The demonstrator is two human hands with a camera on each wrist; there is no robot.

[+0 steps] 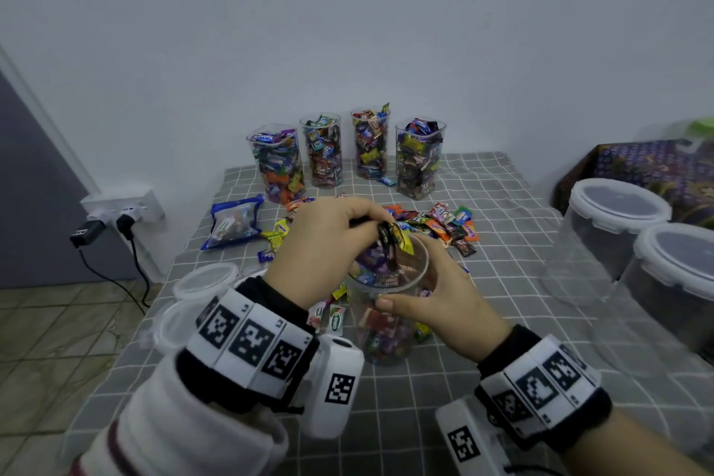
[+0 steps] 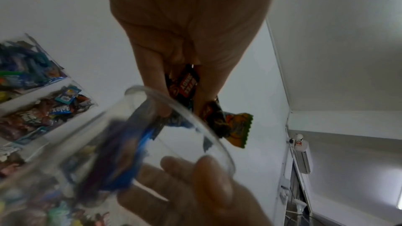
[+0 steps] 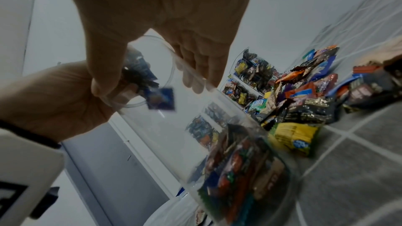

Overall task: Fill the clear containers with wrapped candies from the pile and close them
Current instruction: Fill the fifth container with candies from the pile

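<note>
Wrapped candies (image 1: 448,222) lie in a loose, many-coloured pile on the grey checked tablecloth (image 1: 502,282), at 12 o'clock from the tall clear plastic container (image 1: 386,305) at the middle. Four filled clear containers (image 1: 347,155) stand in a row behind the pile by the wall, a blue candy bag (image 1: 233,222) lies at 10 o'clock, round clear lids (image 1: 201,282) at 9 o'clock, and two large lidded clear tubs (image 1: 633,243) at 3 o'clock. The left hand (image 1: 328,240) is bunched over the container's mouth, pinching several candies, one yellow-green wrapper (image 2: 239,130) sticking out. The right hand (image 1: 452,301) wraps the container near its rim, thumb in front. Falling candies inside are blurred; the tubs are cut off at the edge.
</note>
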